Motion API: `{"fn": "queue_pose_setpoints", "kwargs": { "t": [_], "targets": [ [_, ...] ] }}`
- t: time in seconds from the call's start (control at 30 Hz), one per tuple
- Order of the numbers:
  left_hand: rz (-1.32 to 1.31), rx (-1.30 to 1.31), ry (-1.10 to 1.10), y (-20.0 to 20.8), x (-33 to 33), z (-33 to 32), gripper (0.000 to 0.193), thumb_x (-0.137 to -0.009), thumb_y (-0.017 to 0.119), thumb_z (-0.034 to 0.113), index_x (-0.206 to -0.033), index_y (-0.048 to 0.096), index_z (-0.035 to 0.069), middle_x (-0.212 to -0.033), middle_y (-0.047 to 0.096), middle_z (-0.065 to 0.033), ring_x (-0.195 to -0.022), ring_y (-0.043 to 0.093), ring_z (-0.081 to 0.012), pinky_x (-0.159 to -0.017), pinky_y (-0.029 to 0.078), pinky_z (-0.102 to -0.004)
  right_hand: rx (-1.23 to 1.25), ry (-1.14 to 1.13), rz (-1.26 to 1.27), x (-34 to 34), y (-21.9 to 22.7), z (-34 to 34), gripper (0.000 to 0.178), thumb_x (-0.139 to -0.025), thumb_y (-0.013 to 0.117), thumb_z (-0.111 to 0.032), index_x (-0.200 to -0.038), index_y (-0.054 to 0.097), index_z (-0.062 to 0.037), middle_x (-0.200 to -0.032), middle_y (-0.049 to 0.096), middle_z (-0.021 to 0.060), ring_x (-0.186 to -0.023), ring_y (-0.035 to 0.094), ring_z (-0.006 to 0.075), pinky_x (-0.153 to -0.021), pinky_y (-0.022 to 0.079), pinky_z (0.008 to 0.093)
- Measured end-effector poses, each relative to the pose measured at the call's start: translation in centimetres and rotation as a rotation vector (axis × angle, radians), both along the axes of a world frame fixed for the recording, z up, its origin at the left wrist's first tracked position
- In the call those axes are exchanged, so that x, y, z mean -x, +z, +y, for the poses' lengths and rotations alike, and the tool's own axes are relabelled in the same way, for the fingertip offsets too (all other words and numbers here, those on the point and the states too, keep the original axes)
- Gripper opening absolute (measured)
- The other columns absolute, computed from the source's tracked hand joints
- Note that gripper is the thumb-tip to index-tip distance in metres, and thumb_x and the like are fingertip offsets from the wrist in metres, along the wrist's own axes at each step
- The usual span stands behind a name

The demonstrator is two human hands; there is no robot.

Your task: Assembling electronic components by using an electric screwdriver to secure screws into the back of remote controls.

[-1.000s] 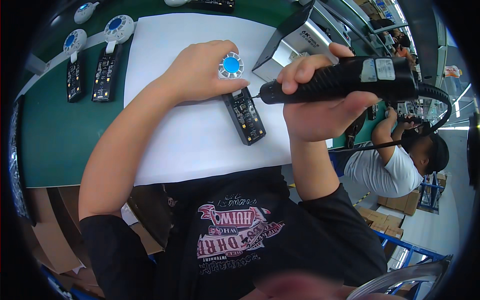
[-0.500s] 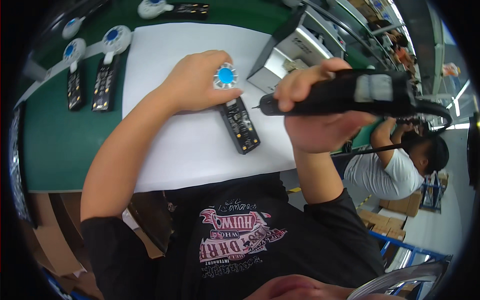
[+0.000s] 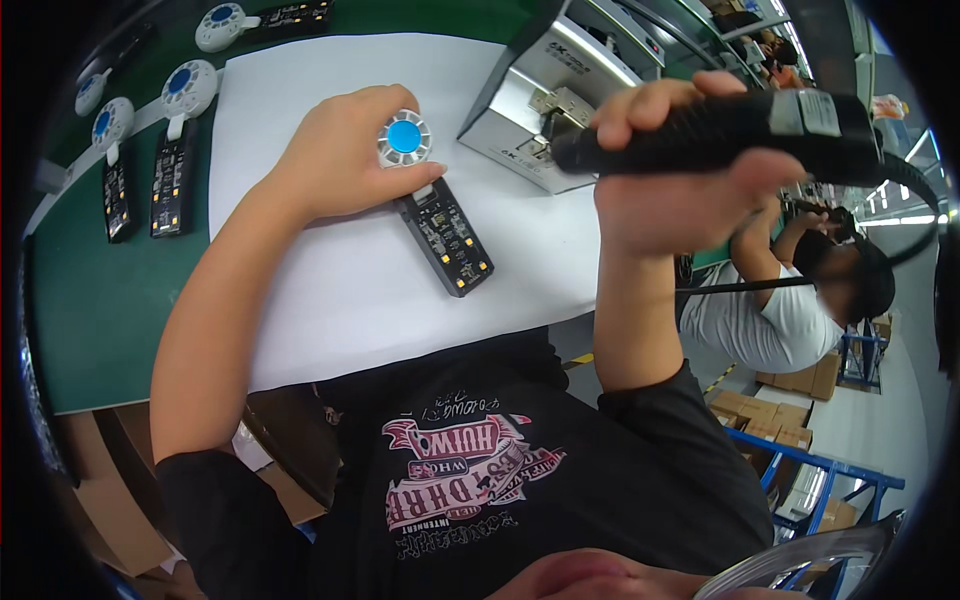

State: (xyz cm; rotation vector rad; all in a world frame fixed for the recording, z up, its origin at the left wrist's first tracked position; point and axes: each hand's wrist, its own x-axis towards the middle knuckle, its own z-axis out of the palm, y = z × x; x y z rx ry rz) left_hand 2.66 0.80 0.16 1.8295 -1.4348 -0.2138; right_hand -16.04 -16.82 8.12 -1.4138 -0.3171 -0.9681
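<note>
My left hand (image 3: 345, 150) is closed round the neck of a device with a round white spoked head (image 3: 404, 138) and blue centre. Its black circuit-board handle (image 3: 447, 238), dotted with small yellow parts, rests tilted on a white sheet (image 3: 330, 290). Raised on the right, my right hand (image 3: 670, 210) grips a black corded electric screwdriver (image 3: 720, 130). The nose of the screwdriver is at the front of a silver box-shaped screw feeder (image 3: 500, 115), beside its metal bracket (image 3: 570, 103). Whether the bit touches anything there I cannot tell.
Several similar devices, including one with a blue-centred head (image 3: 190, 88), lie on the green mat (image 3: 110, 320) at left and far left. The screwdriver's cable (image 3: 915, 240) curves down on the right. A person in a white shirt (image 3: 750, 325) sits beyond it; cardboard boxes (image 3: 775, 415) stand behind.
My right hand has carried the screwdriver from over the white sheet away to the front of the screw feeder. My left hand keeps its hold on the device. The whole view has shifted a little.
</note>
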Motion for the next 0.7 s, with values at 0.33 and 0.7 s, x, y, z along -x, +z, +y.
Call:
{"fn": "queue_pose_setpoints", "kwargs": {
  "t": [0.33, 0.7],
  "targets": [
    [-0.089, -0.011, 0.004, -0.2, 0.0, -0.2, 0.053, -0.075, 0.079, 0.048, -0.102, 0.066, 0.004, -0.097, 0.070, -0.0161, -0.091, 0.067, -0.0373, -0.080, 0.053, -0.0438, -0.010, 0.369, -0.006, -1.2, -2.1, 4.6, 0.101, -0.091, 0.032, -0.084, -0.148, 0.039, -0.0014, -0.099, 0.064, 0.0125, -0.078, 0.062, 0.0224, -0.072, 0.050, 0.0411],
    [-0.081, -0.011, -0.008, -0.2, 0.1, 0.0, 0.055, -0.076, 0.078, 0.049, -0.103, 0.066, 0.002, -0.098, 0.071, -0.0172, -0.092, 0.068, -0.0372, -0.080, 0.054, -0.0437, 0.017, 0.355, 0.004, -1.9, -2.6, 5.0, 0.102, -0.090, 0.030, -0.086, -0.146, 0.039, -0.0008, -0.096, 0.064, 0.0120, -0.073, 0.062, 0.0222, -0.068, 0.050, 0.0399]
  ]
}}
